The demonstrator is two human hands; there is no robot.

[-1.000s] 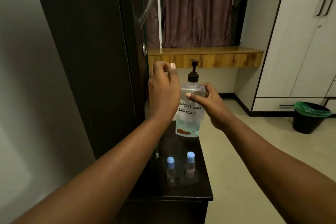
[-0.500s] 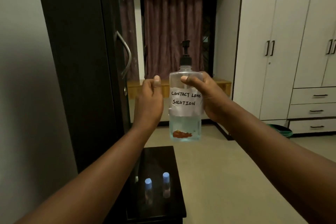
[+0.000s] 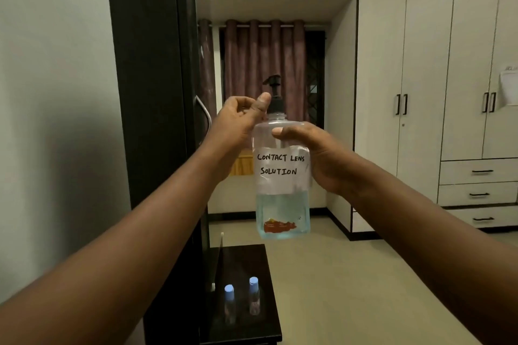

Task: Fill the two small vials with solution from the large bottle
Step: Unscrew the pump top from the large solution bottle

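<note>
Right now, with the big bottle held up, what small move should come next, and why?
Probably unscrew the pump collar: the left hand has its thumb at it, while the right hand holds the bottle. Both vials stand capped on the table.

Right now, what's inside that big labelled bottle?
The large bottle, gripped by the right hand, holds pale blue liquid in its lower part, with a reddish patch near the bottom. The paper label covers the middle.
</note>
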